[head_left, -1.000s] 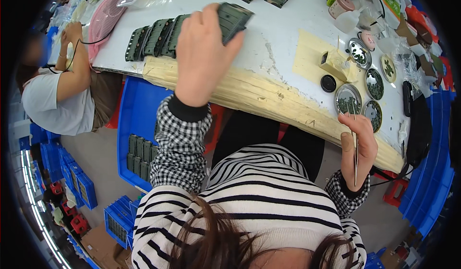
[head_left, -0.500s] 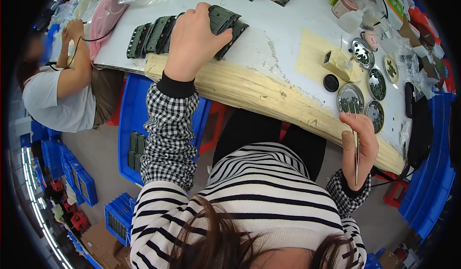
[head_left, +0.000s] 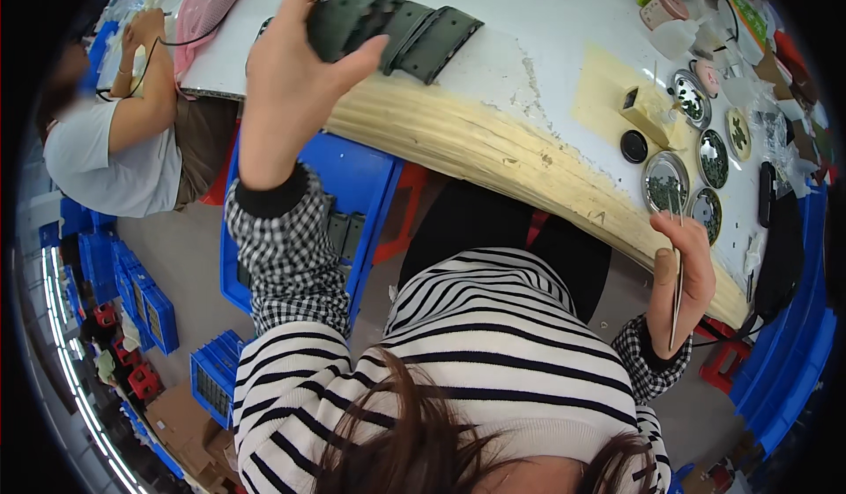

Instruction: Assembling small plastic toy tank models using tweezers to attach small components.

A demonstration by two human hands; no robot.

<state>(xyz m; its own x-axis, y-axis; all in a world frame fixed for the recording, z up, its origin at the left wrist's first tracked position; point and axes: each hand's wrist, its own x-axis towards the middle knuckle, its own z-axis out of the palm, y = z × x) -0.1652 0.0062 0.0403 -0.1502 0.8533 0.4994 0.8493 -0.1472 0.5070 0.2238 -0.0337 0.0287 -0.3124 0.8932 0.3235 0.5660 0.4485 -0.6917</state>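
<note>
My left hand [head_left: 286, 93] is wrapped round several dark green moulded plastic pieces [head_left: 354, 16], held together and raised off the table. Beside them, two similar green panels [head_left: 439, 43] lie side by side near the table's front edge. At the right edge of the table, my right hand [head_left: 686, 260] holds metal tweezers [head_left: 677, 296] between thumb and fingers. Their tips point toward a round metal dish [head_left: 645, 179] of small green bits. I cannot see anything between the tips.
A blue bin [head_left: 381, 203] with green pieces [head_left: 341, 232] stands below the table's padded edge [head_left: 493, 137]. More round dishes, a cream block [head_left: 652, 115] and a black cap [head_left: 633, 147] sit at the right. A person [head_left: 115, 163] sits at the left.
My left hand has lifted the green pieces from the row and moved left and toward me. My right hand keeps its hold on the tweezers. The whole view has shifted slightly.
</note>
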